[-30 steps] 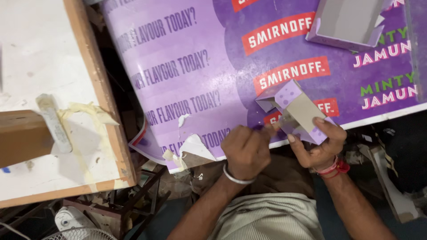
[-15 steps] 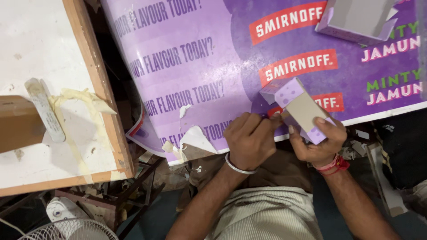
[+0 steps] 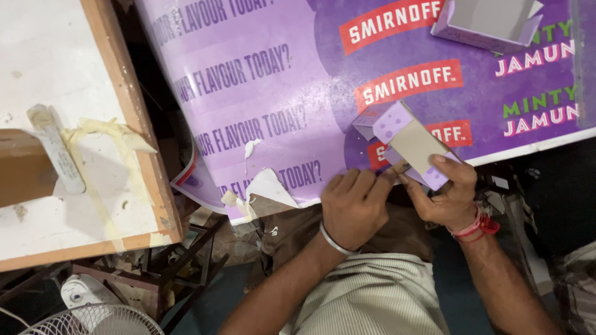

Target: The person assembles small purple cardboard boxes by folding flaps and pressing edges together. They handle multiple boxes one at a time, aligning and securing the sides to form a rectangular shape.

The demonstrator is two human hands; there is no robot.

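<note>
**Small carton held at bench edge**

The purple printed sheet (image 3: 261, 111) covers the bench, its near edge torn. I see the right hand (image 3: 448, 197) clasping a small purple cardboard box (image 3: 410, 144) tilted over that edge, thumb on top, which steadies it. The left hand (image 3: 352, 208) is curled closed, fingertips pressed to the box's lower corner. A second open box (image 3: 490, 23) sits well apart.

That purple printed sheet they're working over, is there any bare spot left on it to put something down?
Yes: the purple sheet lies bare between its torn lower edge and the open box at top right. It is crowded at the lower right, where both hands, left and right, hold a small purple carton.
</note>
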